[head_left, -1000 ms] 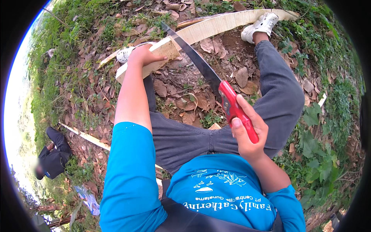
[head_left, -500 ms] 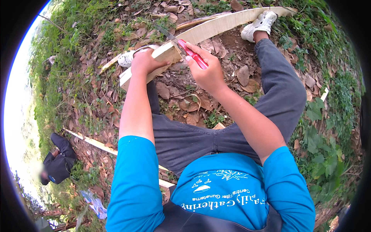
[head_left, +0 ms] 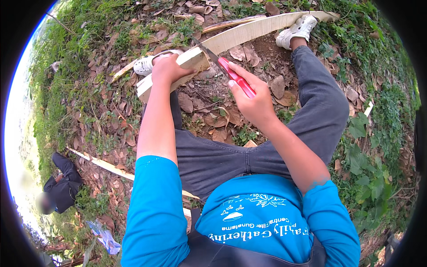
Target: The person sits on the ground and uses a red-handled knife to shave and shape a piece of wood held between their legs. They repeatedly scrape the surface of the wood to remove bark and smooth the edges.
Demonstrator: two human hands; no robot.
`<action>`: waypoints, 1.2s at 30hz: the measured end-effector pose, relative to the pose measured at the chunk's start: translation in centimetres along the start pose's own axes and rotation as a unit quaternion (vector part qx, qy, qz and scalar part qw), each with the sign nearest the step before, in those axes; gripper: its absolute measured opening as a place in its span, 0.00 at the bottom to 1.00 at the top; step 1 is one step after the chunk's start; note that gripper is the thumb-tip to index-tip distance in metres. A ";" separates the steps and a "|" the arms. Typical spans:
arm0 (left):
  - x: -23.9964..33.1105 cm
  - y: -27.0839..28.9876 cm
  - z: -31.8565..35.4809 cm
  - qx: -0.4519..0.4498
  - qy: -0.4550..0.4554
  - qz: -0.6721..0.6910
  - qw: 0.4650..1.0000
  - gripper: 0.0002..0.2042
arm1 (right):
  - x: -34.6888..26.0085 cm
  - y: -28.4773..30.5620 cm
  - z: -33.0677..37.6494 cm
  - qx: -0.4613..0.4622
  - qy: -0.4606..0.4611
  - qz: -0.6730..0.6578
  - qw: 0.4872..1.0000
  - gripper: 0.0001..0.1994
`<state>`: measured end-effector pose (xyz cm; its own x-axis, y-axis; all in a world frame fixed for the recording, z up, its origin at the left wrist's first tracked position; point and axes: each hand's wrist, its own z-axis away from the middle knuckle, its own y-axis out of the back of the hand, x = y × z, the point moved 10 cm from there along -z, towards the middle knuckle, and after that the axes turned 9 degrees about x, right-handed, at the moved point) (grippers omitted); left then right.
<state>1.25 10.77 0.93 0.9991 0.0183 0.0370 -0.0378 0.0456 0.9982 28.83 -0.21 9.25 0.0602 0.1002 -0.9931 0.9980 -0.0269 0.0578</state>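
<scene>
A pale wooden block (head_left: 187,66) lies at a slant under my left hand (head_left: 169,71), whose fingers and thumb are wrapped over it near its middle. My right hand (head_left: 255,102) is closed around the red handle of a hand saw (head_left: 240,82). The saw's thin dark blade points up and left, across the block's right end. Whether its teeth touch the wood cannot be made out. Behind the blade a long pale board (head_left: 253,31) runs to the right, bending in the picture; whether it joins the block is hidden.
My white shoes (head_left: 299,32) stand at the board's right end and behind the block. Dry leaves and grass cover the ground. Several thin wood strips (head_left: 106,165) lie at left. Another person (head_left: 64,189) sits at far left, near a plastic bag (head_left: 106,238).
My right hand has drawn the saw down and to the right, so the blade's tip is now nearer the block's end. My left hand stays on the block.
</scene>
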 end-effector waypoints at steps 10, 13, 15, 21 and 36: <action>0.6 -1.0 0.7 0.029 -0.003 -0.004 1.000 0.46 | -0.7 1.7 -2.1 0.020 0.014 0.031 0.999 0.19; -3.7 -1.9 -0.3 -0.018 0.041 -0.010 0.999 0.44 | -1.4 -0.2 -6.9 -0.063 -0.055 0.043 0.996 0.19; -1.9 -1.3 -0.1 0.012 0.004 -0.001 1.000 0.44 | -1.9 1.0 -8.7 -0.083 -0.145 0.030 0.986 0.19; -1.6 -0.2 0.5 -0.011 0.030 0.008 0.999 0.46 | 0.2 -1.4 -0.7 -0.067 -0.021 0.008 0.998 0.24; -1.4 0.4 1.8 0.011 0.041 0.010 0.999 0.44 | -6.0 5.9 5.2 -0.014 -0.051 -0.049 0.997 0.25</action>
<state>-0.10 8.96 1.35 0.9934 0.1014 0.0544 -0.0570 0.0234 0.9981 34.27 -6.15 14.97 -0.0379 -0.0006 -0.9993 0.9993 0.0060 -0.0379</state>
